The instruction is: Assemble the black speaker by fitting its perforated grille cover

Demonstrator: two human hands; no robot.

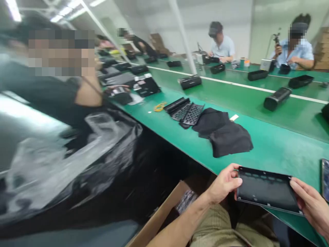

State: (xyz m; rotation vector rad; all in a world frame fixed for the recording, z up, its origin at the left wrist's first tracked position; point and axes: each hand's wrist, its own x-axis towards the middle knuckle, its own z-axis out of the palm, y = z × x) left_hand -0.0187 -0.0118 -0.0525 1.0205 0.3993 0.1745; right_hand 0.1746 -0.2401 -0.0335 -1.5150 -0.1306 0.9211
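Between my two hands I hold a black rectangular plastic panel (267, 190) with small slots along its far edge and fixing points at its rim. My left hand (227, 183) grips its left end, thumb on top and fingers underneath. At the right end my right hand (308, 202) is closed on it the same way. The panel is over the front edge of the green table (280, 147), above my lap. Beyond it lie black cloth pieces (231, 139) and several black perforated grilles (192, 114).
A phone (325, 180) lies at the right edge. Black speaker-like housings (277, 98) stand along the line. A yellow band bundle (160, 106) sits beyond the grilles. Below left are an open carton (164, 209) and black plastic sheeting (115, 164). A co-worker (51, 92) is close at left; others sit opposite.
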